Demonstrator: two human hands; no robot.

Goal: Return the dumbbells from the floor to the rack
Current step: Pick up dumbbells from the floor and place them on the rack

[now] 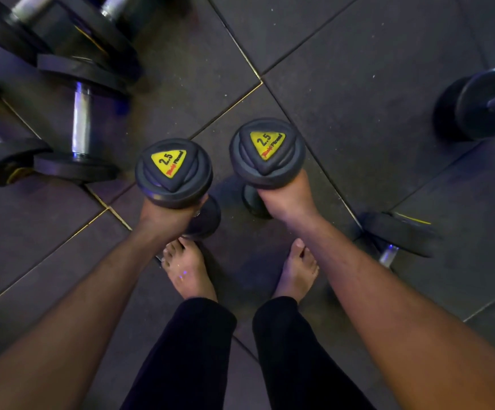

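Note:
Two small black dumbbells with yellow "2.5" labels stand upright in my hands, above the floor. My left hand point(166, 216) grips the handle of the left dumbbell point(174, 171). My right hand point(284, 196) grips the handle of the right dumbbell point(267, 152). Each handle is hidden by the hand and the top head; the lower heads show below. No rack is in view.
Several larger black dumbbells with chrome handles point(80, 119) lie on the dark rubber floor at the upper left. Another dumbbell point(474, 105) lies at the far right, and one point(400, 235) sits beside my right forearm. My bare feet point(190, 270) stand below my hands.

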